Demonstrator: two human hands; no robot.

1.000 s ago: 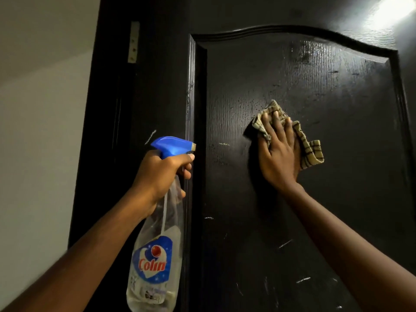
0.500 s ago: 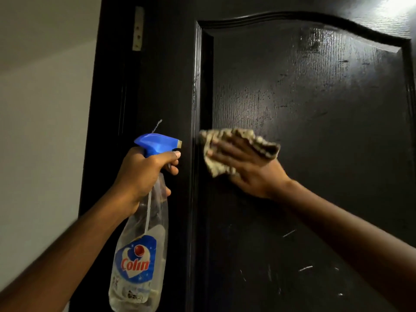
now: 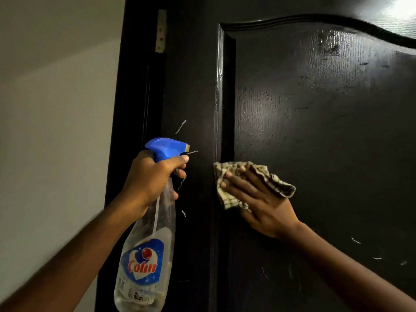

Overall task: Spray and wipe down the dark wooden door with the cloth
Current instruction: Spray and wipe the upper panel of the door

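Your left hand (image 3: 147, 183) is closed around the neck of the spray bottle (image 3: 146, 289), just under its blue trigger head (image 3: 165, 147). The index finger (image 3: 181, 159) is curled over the front of this head, and the other fingers go round the neck below it. The bottle is of clear plastic with a blue and red label (image 3: 143, 260) that reads "Colin". It hangs down from your grip, a little tilted, with the nozzle turned toward the door (image 3: 193, 86). It is in front of the door's left strip, and I cannot tell if it touches the wood.

Your right hand (image 3: 261, 201) lies flat, the fingers straight and slightly apart, and it presses the cloth (image 3: 279, 183) against the door. The hand does not clamp the cloth; the palm and fingers only lie on it. The cloth is beige with dark checked lines, and it is crumpled. It sits at the left border of the raised panel (image 3: 326, 131), touching the moulding (image 3: 221, 97) that frames it. One part shows past your fingertips on the left, and another fold stands up over the back of the hand on the right.

Above the cloth the panel shines in patches. Pale scratches (image 3: 180, 127) mark the wood near the trigger head, and more are seen low on the right. A metal hinge (image 3: 161, 30) sits high at the door's left side, next to the pale wall (image 3: 56, 131). A bright glare (image 3: 403, 7) fills the top right corner.
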